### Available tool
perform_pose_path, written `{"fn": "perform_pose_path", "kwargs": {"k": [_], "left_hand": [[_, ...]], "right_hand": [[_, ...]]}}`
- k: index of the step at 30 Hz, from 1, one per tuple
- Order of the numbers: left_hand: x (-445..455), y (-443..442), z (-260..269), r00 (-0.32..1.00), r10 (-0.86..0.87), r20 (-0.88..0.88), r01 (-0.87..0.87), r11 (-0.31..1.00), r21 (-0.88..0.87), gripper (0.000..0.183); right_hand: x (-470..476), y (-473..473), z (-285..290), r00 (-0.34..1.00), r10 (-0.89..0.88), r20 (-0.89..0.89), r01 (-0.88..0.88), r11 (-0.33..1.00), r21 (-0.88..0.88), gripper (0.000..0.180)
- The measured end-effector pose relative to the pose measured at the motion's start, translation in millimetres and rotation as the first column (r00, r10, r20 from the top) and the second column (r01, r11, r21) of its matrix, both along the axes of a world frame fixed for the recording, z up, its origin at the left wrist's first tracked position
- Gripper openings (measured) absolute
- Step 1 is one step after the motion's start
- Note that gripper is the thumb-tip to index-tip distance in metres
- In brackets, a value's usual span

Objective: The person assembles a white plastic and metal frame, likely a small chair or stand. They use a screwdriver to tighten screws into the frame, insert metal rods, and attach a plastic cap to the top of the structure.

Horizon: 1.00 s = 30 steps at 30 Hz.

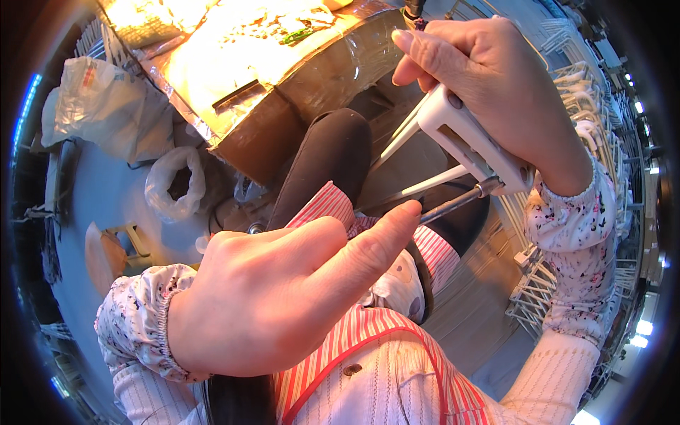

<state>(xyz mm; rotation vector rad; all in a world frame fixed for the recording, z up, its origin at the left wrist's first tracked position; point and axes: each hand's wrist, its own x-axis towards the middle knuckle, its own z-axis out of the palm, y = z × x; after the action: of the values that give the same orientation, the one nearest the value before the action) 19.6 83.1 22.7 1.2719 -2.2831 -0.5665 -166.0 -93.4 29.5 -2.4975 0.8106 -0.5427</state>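
Observation:
My left hand (276, 287) is closed around a tool, its index finger stretched along a metal shaft (451, 205). The handle is hidden under the palm. The shaft's socket-like end meets the lower corner of a white plastic bracket (467, 143). From above, my right hand (478, 79) grips this bracket, which has a long slot and round holes. Thin white bars (430, 181) run from the bracket down and left, past my knees. Whether a fastener sits in the shaft's end cannot be seen.
A brightly lit cardboard box (276, 127) wrapped in clear film, small parts on top, stands ahead. White plastic bags (111, 106) and an open bag (175, 183) lie left. Several stacked white wire frames (584, 106) line the right. A small wooden stool (106, 255) is at lower left.

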Motion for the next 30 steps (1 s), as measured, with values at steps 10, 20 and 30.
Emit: {"fn": "perform_pose_path", "kwargs": {"k": [10,20,30], "left_hand": [[29.2,21.3,11.1,0.991,0.135,-0.01,-0.135,0.99,0.047,0.047],[34.9,2.2,-77.0,0.839,0.076,-0.539,-0.19,0.969,-0.158,0.04],[26.9,-28.2,-91.4,0.81,0.071,-0.581,-0.24,0.946,-0.218,0.043]], "right_hand": [[-12.0,-14.2,-3.4,0.996,-0.045,0.079,0.049,0.998,-0.043,0.039],[-70.0,-12.7,13.2,0.931,-0.166,0.325,0.213,0.97,-0.114,0.034],[-93.8,13.2,-7.2,0.962,-0.24,0.129,0.257,0.957,-0.132,0.041]]}}
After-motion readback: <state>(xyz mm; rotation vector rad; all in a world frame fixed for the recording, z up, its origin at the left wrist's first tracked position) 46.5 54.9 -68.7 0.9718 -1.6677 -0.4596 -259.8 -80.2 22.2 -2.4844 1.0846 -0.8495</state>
